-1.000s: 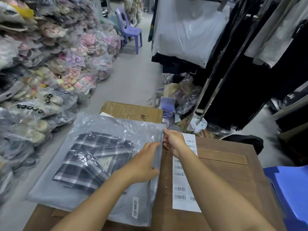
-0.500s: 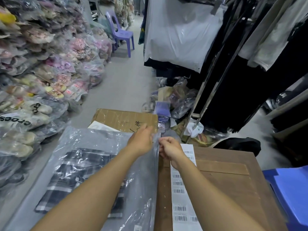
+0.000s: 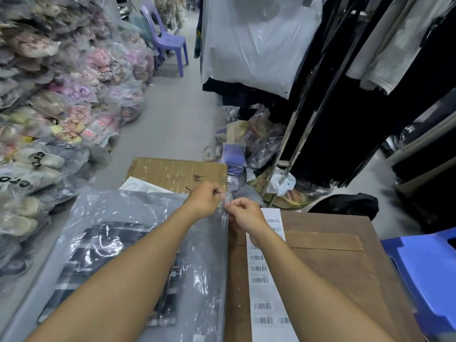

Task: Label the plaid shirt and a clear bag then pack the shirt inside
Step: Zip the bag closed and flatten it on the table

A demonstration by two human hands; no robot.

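The clear bag (image 3: 123,218) lies on the left half of the wooden table (image 3: 333,262), with the folded black-and-white plaid shirt (image 3: 98,243) inside it. My left hand (image 3: 206,199) pinches the bag's far right corner at its open edge. My right hand (image 3: 244,214) pinches the same edge just beside it, fingers closed on the plastic. A long white sheet of barcode labels (image 3: 264,280) lies on the table under my right forearm. A small barcode sticker (image 3: 198,338) shows on the bag's near edge.
A cardboard box (image 3: 177,172) stands just beyond the table. Heaps of bagged shoes (image 3: 61,107) line the left of the aisle. A clothes rack (image 3: 357,95) with dark garments stands right. A blue plastic stool (image 3: 424,275) sits by the table's right edge.
My left hand slid along the bag's right edge from the near middle up to the far corner, meeting my right hand. The view tilted upward and the bag shifted nearer.
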